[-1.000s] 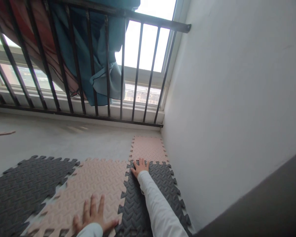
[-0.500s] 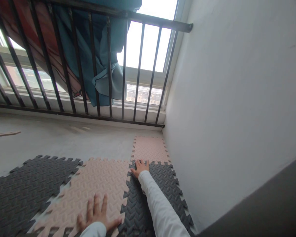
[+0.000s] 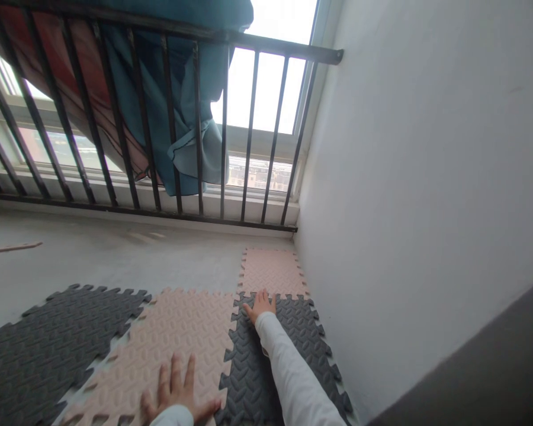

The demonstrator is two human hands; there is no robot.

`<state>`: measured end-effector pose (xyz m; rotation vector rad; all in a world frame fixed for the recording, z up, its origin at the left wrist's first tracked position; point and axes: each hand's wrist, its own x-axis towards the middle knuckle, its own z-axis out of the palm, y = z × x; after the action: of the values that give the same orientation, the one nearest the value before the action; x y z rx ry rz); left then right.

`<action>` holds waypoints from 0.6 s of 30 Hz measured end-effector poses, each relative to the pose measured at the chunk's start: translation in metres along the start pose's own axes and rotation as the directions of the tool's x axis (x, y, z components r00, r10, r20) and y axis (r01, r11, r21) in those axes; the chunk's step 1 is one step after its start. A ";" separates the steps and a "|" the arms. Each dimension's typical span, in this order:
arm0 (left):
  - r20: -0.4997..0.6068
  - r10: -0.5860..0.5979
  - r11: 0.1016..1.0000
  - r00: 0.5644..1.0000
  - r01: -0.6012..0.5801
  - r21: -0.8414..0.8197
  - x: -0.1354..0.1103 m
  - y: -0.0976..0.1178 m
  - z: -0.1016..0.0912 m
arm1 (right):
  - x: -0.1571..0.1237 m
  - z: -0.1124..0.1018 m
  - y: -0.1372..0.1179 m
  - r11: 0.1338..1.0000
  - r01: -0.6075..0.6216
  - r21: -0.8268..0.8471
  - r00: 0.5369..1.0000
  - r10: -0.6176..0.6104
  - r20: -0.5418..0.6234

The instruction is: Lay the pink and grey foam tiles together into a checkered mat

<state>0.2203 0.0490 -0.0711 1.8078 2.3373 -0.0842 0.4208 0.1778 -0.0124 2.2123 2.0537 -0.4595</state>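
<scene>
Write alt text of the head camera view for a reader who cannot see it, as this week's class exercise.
Two bare hands rest on interlocking foam floor tiles: the left hand lies flat on a pink tile, and the right hand lies on a dark grey tile, its fingers by another pink tile. Beyond, a blue cloth hangs behind a dark metal window railing, beside a white wall.

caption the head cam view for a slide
Left hand on pink foam mat, right hand on gray foam mat, below a barred window
</scene>
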 end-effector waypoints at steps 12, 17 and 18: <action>0.129 -0.020 1.000 0.991 0.022 -0.010 -0.014 0.009 -0.035 | -0.007 -0.034 0.019 0.989 -0.134 -0.061 0.986 0.140 0.092; 0.222 -0.003 0.997 0.975 0.021 -0.077 -0.011 0.013 -0.043 | -0.044 -0.036 0.029 0.965 -0.227 -0.128 0.964 0.242 0.112; 0.233 0.011 0.995 0.972 0.013 -0.103 -0.008 0.011 -0.045 | -0.052 -0.035 0.034 0.957 -0.250 -0.148 0.952 0.270 0.141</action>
<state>0.2279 0.0509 -0.0243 1.6501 2.1386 -0.1631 0.4566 0.1336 0.0303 2.2445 1.6340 -0.4478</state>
